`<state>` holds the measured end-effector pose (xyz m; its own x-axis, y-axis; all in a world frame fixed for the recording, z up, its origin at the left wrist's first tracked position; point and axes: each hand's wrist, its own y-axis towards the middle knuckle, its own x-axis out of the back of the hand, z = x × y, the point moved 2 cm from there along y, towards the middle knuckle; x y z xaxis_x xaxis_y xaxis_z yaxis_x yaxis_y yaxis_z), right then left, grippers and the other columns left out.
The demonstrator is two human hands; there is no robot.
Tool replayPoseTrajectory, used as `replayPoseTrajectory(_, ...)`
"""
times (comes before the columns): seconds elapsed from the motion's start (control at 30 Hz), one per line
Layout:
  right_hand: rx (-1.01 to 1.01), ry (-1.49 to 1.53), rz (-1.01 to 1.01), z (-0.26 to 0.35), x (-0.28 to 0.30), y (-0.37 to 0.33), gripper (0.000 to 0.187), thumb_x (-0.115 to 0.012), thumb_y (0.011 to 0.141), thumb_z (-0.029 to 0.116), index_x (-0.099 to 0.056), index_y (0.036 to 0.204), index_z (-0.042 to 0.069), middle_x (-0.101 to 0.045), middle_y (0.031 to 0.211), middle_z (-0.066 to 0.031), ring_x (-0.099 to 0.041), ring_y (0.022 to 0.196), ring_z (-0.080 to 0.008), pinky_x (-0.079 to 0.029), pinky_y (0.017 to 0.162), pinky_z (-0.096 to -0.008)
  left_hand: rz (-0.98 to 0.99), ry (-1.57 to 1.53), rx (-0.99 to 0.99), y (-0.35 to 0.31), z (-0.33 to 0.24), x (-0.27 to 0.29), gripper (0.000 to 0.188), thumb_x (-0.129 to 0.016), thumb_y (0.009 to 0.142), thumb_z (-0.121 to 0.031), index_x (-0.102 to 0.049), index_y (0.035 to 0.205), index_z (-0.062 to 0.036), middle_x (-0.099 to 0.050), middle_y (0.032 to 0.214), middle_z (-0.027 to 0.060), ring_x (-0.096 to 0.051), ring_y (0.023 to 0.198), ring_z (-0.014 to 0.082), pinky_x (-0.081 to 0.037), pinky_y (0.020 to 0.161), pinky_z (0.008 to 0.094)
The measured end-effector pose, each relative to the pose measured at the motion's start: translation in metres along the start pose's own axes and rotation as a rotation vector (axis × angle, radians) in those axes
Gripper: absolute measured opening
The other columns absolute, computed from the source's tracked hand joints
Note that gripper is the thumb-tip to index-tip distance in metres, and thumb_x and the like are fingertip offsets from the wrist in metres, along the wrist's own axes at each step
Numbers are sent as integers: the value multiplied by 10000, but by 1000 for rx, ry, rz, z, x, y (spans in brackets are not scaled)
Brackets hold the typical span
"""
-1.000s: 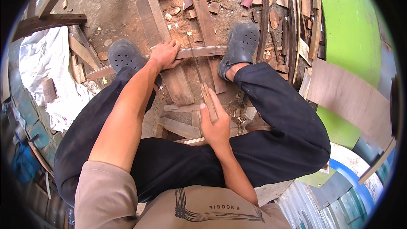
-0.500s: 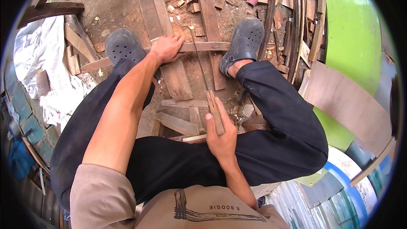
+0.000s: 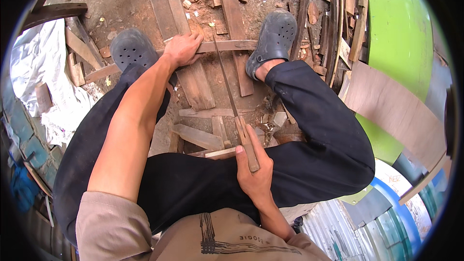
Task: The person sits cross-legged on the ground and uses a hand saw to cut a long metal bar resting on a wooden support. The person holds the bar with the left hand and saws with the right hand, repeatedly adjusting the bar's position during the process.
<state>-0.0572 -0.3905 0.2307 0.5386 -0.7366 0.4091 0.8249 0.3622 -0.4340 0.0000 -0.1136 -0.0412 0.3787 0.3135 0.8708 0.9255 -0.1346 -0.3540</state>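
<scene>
My right hand (image 3: pixel 255 174) is wrapped round the wooden handle of a handsaw (image 3: pixel 227 83), its thin dark blade pointing away from me. Near its far end, the blade crosses a narrow wooden strip (image 3: pixel 232 45) that lies sideways between my feet. My left hand (image 3: pixel 183 49) grips that strip just left of the blade, fingers curled over it. Grey clogs sit at both ends: the left shoe (image 3: pixel 133 48) presses on the strip, and the right shoe (image 3: pixel 275 38) is against its right end. Under the strip run wider planks (image 3: pixel 197 87) and a long brown board (image 3: pixel 237 24).
Loose offcuts (image 3: pixel 198 137) lie between my legs. To the right are stacked wood strips (image 3: pixel 333 29), a bent plywood sheet (image 3: pixel 394 101) and a green panel (image 3: pixel 401 29). A white cloth (image 3: pixel 43 67) lies on the left, near a curved dark timber piece (image 3: pixel 58 12).
My right hand has drawn the saw back toward me, so less blade reaches past the strip. My left hand keeps its hold. The whole view has shifted slightly.
</scene>
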Motion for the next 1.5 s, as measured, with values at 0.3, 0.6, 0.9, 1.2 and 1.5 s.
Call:
replayPoseTrajectory(0.3,26,-48,-18,-24,-34,61,498,-625,990,118,-524,1444,-60,-671,1241,-326,-686,1164,-407,-541,945,-403,46,-49,23,2,-2,-5,455,-716,902,-337,-512,1182,-42,-614,1120,150,-650,1086,349,-566,898,461)
replayPoseTrajectory(0.6,-4,29,-40,-26,-56,99,499,-631,984,102,-530,1448,-50,-676,1256,-307,-673,1194,-365,-515,986,-371,16,-33,0,9,0,-4,452,-707,909,-333,-501,1183,-38,-609,1117,154,-642,1097,354,-561,892,468)
replayPoseTrajectory(0.9,108,69,-74,-14,-12,24,491,-622,975,115,-538,1427,-57,-689,1162,-332,-708,1089,-423,-557,894,-391,45,6,32,-1,1,2,449,-717,903,-335,-522,1177,-37,-614,1131,151,-641,1097,351,-555,897,467)
replayPoseTrajectory(1.2,-16,82,-51,-18,-19,30,513,-625,974,118,-526,1450,-46,-677,1229,-324,-684,1158,-418,-542,947,-394,38,4,2,2,0,0,424,-709,899,-320,-525,1156,-38,-609,1105,144,-636,1093,338,-556,889,457)
replayPoseTrajectory(1.5,81,3,-115,-43,-55,107,487,-623,981,132,-544,1437,-21,-687,1170,-318,-678,1101,-453,-553,891,-423,5,11,-33,5,2,-3,417,-721,893,-335,-525,1115,-40,-604,1108,149,-639,1077,334,-554,897,448)
